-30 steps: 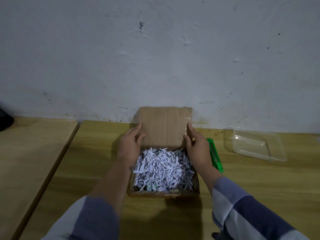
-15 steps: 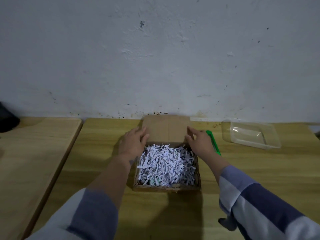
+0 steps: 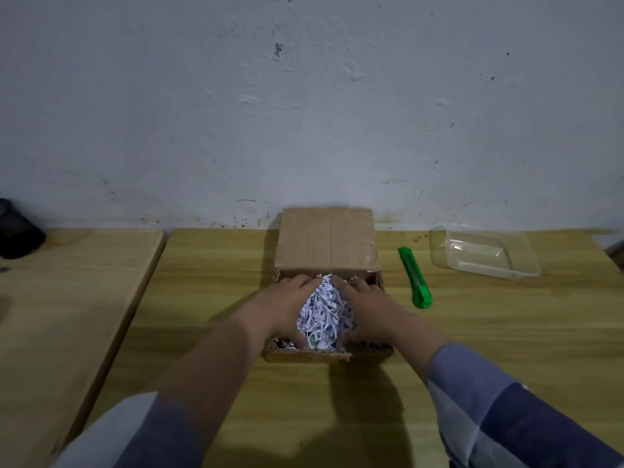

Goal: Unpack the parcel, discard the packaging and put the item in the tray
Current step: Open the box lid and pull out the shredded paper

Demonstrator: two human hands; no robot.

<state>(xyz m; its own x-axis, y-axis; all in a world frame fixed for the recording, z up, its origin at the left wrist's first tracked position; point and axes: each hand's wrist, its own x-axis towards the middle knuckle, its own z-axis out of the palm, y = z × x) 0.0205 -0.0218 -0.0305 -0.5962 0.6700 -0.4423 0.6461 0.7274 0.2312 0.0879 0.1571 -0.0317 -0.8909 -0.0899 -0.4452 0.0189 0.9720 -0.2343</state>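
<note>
An open cardboard box (image 3: 305, 356) sits on the wooden table, its lid (image 3: 326, 241) standing up against the wall. White shredded paper (image 3: 324, 312) fills the box. My left hand (image 3: 285, 304) and my right hand (image 3: 366, 305) are both inside the box, cupped around the heap of shreds from either side and pressing it together. The packed item is hidden under the paper. A clear plastic tray (image 3: 486, 249) lies at the back right of the table.
A green utility knife (image 3: 414, 276) lies between the box and the tray. A second wooden table (image 3: 67, 298) adjoins on the left, with a dark object (image 3: 17, 233) at its far edge. The wall runs close behind the box.
Both hands left the lid's edges and went down into the box, gathering the shredded paper into a heap between them. The lid stands upright.
</note>
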